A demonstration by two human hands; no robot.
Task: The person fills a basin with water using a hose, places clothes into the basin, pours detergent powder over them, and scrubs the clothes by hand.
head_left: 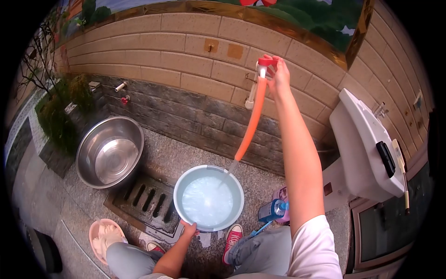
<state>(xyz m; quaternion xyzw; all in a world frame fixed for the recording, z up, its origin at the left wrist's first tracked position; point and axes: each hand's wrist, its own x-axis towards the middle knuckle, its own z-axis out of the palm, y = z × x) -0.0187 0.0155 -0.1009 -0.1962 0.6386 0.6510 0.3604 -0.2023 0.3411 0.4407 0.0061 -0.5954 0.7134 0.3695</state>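
Note:
My right hand (279,76) is raised to the wall with its fingers curled round the red tap handle (268,62). From the white spout below it hangs an orange hose (253,118), and water runs from its lower end. The stream falls into a light blue plastic basin (178,208) that holds bubbling water. Down at the near rim of this basin, my left hand (189,229) grips the edge, its fingers partly hidden by the rim.
A large steel bowl (84,160) stands left beside a drain grate (147,197). Near my feet are a pink basin with cloth in it (94,223) and a blue bottle (272,210). A white sink (357,139) is at right; a brick wall (186,60) stands ahead.

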